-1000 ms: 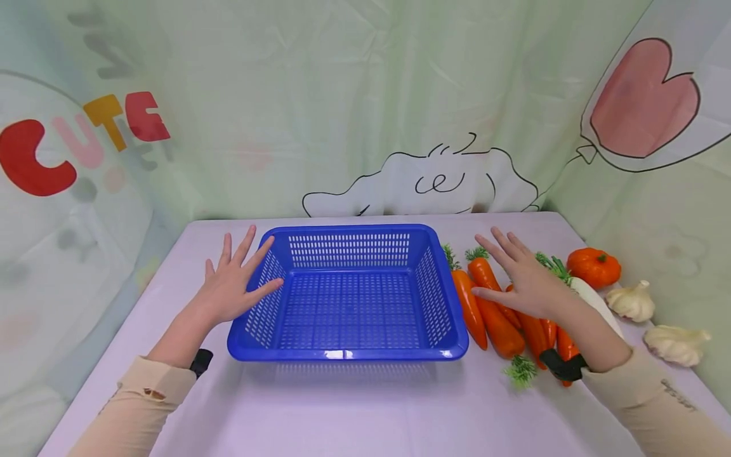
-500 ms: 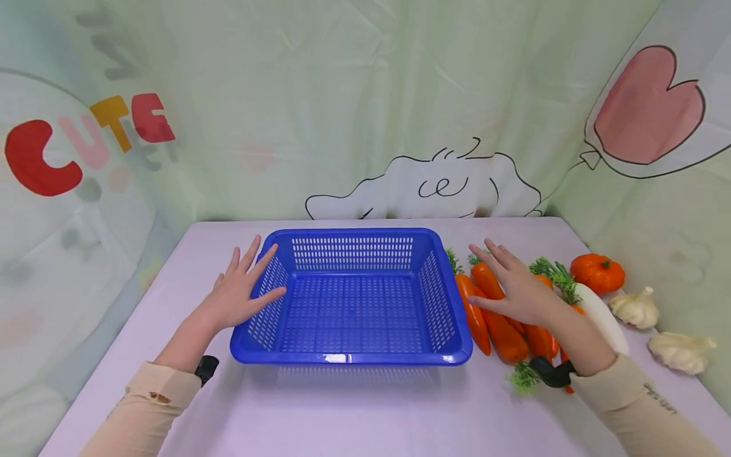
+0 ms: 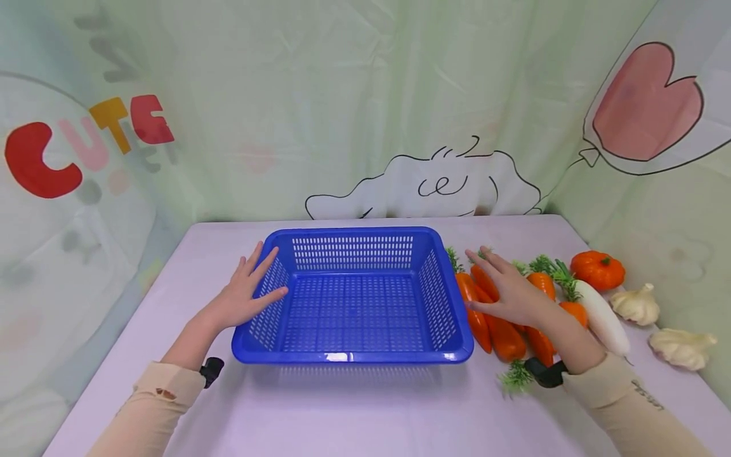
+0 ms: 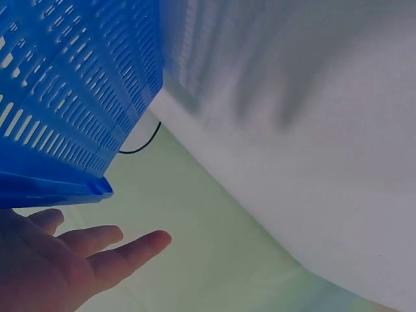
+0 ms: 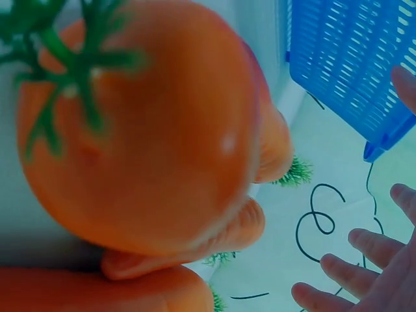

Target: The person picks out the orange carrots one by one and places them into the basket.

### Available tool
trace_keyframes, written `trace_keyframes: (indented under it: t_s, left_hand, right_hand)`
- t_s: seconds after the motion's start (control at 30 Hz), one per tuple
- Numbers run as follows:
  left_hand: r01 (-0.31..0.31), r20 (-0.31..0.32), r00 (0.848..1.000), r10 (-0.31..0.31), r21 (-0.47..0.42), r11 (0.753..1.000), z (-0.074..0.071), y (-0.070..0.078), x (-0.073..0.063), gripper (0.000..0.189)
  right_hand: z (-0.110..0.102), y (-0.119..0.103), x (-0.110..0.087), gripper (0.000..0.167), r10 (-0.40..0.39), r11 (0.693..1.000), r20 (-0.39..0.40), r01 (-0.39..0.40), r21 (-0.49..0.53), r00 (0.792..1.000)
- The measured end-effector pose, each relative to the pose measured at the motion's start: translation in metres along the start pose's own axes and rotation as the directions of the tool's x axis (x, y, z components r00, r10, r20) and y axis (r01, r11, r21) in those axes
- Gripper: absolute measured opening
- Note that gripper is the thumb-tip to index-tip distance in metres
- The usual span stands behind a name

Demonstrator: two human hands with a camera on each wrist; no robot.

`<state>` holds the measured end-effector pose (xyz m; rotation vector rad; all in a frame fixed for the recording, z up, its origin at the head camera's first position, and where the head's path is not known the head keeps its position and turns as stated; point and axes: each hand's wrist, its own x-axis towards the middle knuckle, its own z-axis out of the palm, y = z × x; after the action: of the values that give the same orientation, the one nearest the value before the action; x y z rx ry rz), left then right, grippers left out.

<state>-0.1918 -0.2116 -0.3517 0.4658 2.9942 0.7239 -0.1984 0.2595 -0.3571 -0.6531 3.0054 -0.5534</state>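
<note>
1. With its fingers spread wide, the left hand [image 3: 237, 301] hangs by the blue basket's left rim, its grip holding nothing; whether the thumb touches the rim I cannot tell.
2. Upright in mid-desk [image 3: 365, 412], the blue basket [image 3: 342, 357] sits between both hands. The step in hand looks like positioning, before any hold; a two-handed lift would call for fingers curling round both side rims.
3. Just beyond its right rim, the right hand [image 3: 508, 295] hangs above the carrots [image 3: 507, 339], its grip also spread and bare.
4. Those carrots crowd the basket's right side, so they could hamper a low reach there.
5. Farther right lie a white radish [image 3: 602, 320], an orange pumpkin [image 3: 596, 271] behind it, and two garlic bulbs [image 3: 636, 306] near the edge, apparently out of the way.
</note>
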Motion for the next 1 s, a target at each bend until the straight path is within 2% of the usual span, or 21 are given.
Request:
trace_keyframes:
  t_s: [0.37, 0.6, 0.83, 1.0]
  left_hand:
    - [-0.004, 0.016, 1.000, 0.006, -0.112, 0.994, 0.007, -0.004, 0.003, 0.080]
    - [0.001, 0.003, 1.000, 0.000, -0.124, 0.992, 0.009, -0.005, 0.003, 0.081]
    - [0.031, -0.007, 0.999, -0.032, -0.152, 0.988, 0.014, -0.004, 0.004, 0.079]
    - [0.032, -0.052, 0.998, -0.039, -0.132, 0.991, 0.018, -0.002, 0.004, 0.079]
  right_hand:
    - [0.011, 0.003, 0.002, 0.093, 0.005, 1.000, 0.038, -0.005, 0.004, 0.999]
    - [0.013, 0.001, 0.004, 0.090, 0.029, 0.999, 0.053, -0.028, -0.015, 0.998]
    - [0.020, 0.002, 0.005, 0.088, 0.015, 1.000, 0.066, -0.016, 0.006, 0.998]
    - [0.025, 0.005, 0.005, 0.089, 0.020, 1.000, 0.075, -0.021, 0.021, 0.997]
